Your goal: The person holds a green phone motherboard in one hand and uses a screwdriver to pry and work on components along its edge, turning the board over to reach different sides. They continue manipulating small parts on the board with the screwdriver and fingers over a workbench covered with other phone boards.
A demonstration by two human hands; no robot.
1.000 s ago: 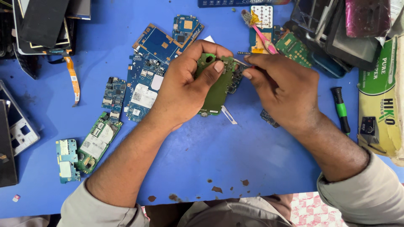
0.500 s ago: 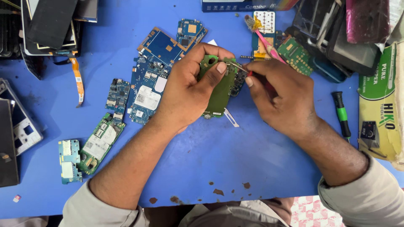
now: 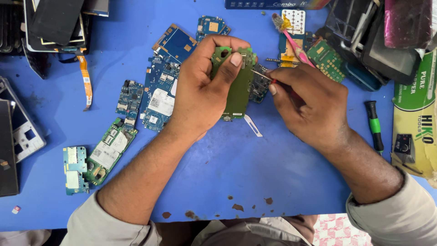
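**Green board held at centre, tool tip at its edge**

The left hand (image 3: 200, 91) is closed around a green board (image 3: 239, 89) at the upper centre of the frame, thumb pressed on its face near the top and fingers wrapped behind, holding it raised just above the tabletop (image 3: 236, 168). The right hand (image 3: 307, 107) is pinched shut on a thin tool (image 3: 264, 76) with a red grip, its metal tip touching the board's right edge near the top.

The board looks light, thin and stiff, but fragile: its small parts could probably be knocked off, so the edges seem the safest place to grip it, as the left hand does now.

Just left of the left hand lies a blue board (image 3: 159, 98), with smaller boards (image 3: 107, 150) toward the lower left. A pink brush (image 3: 291, 38) lies above the right hand, beside a green keypad board (image 3: 325, 59). A green-handled screwdriver (image 3: 375, 127) lies at the right, near a yellow package (image 3: 416, 114). Dark phone parts (image 3: 50, 23) are piled in the upper left of the frame.
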